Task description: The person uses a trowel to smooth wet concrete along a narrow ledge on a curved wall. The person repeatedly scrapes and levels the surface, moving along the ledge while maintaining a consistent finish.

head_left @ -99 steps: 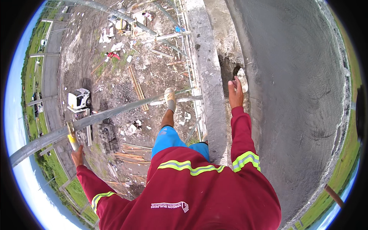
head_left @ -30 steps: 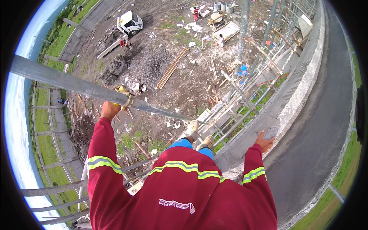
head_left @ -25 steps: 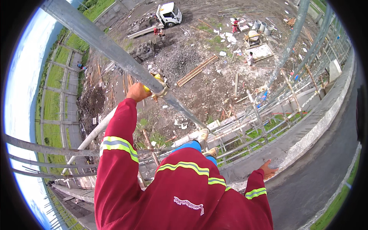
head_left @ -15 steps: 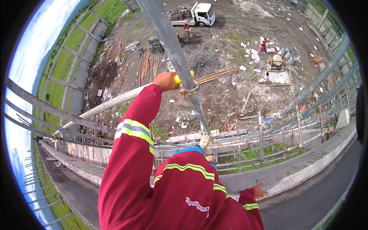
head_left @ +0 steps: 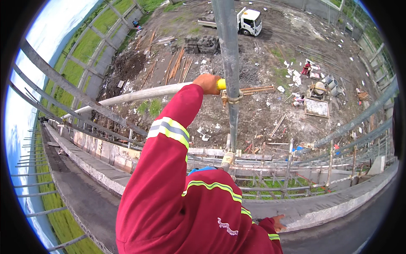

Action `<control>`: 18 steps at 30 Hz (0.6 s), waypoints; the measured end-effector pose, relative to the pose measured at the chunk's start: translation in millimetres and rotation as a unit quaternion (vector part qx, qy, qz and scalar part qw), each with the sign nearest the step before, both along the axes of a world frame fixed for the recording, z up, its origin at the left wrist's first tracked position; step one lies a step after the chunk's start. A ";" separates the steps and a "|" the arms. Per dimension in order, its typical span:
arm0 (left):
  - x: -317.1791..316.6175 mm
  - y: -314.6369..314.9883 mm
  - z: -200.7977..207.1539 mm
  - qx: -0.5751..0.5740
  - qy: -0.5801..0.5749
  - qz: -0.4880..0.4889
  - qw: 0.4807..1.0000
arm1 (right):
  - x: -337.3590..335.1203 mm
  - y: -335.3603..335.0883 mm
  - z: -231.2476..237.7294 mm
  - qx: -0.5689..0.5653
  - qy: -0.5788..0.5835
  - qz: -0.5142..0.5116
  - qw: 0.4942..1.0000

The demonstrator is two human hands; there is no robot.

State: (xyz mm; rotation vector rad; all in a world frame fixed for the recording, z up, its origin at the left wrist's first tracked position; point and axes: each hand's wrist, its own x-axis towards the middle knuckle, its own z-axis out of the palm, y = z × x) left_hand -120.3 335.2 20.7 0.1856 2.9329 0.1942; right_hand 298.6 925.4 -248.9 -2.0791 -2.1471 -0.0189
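Observation:
My left hand (head_left: 206,84) is closed around a grey scaffold pipe (head_left: 139,95) that slopes down to the left. A yellow band (head_left: 220,84) shows on the pipe's end beside the hand, against an upright scaffold pole (head_left: 228,46). Just below sits a rusty clamp (head_left: 231,100) on that pole. My right hand (head_left: 278,222) lies at the concrete ledge (head_left: 313,218), low on the right, with its fingers apart and nothing visible in them. My shoe (head_left: 227,160) stands by the foot of the pole.
Scaffold rails (head_left: 80,97) curve past on the left, with more pipes (head_left: 355,112) on the right. Far below, the ground holds a white truck (head_left: 249,22), stacked blocks (head_left: 202,44), planks (head_left: 175,65), a concrete mixer (head_left: 317,89) and people (head_left: 306,67) around it.
The view has turned, so the pole stands more upright and farther right. My left hand keeps its grip on the pipe. My right hand stays at the ledge.

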 end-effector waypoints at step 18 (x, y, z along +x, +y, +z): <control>-6.3 5.9 -4.0 -0.043 0.014 0.031 0.999 | 13.1 -13.5 16.3 0.017 0.001 -0.094 0.995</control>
